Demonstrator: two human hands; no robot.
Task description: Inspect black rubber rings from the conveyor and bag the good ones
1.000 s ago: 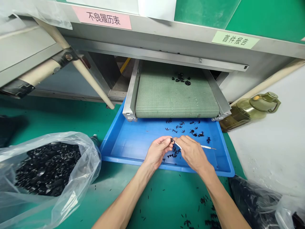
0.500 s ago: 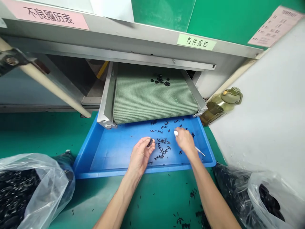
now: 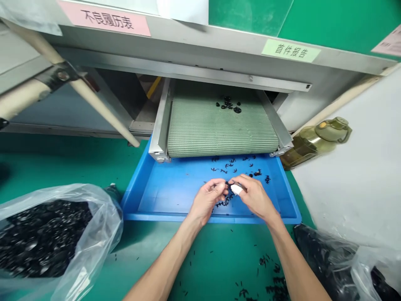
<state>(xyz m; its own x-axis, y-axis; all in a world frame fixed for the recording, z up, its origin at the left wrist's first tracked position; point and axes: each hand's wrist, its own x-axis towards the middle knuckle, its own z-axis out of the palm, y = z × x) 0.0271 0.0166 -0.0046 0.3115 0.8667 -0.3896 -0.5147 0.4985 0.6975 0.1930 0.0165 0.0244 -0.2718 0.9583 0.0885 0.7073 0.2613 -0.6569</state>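
In the head view, my left hand (image 3: 209,200) is closed, pinching a small black plastic part (image 3: 229,184) at its fingertips. My right hand (image 3: 252,193) is closed too, its fingertips meeting that part from the right. A white wrap covers the right thumb (image 3: 236,190). Something dark and thin shows between the right fingers, but its kind is hidden. Both hands are over a blue tray (image 3: 163,216). Small black branched pieces (image 3: 224,202) lie in it beneath the hands, and more are scattered towards its back and right.
A green conveyor belt (image 3: 219,133) overhangs the tray's back, carrying several black parts (image 3: 228,101). Left stands an open plastic bag (image 3: 105,221) of black parts; another bag (image 3: 326,251) is at right. An olive bottle (image 3: 316,140) leans by the wall. Black scraps (image 3: 277,280) litter the green floor.
My right hand has come left to meet the black part in my left hand. A thin pale stick seen behind the right hand no longer shows. The view has swung left.
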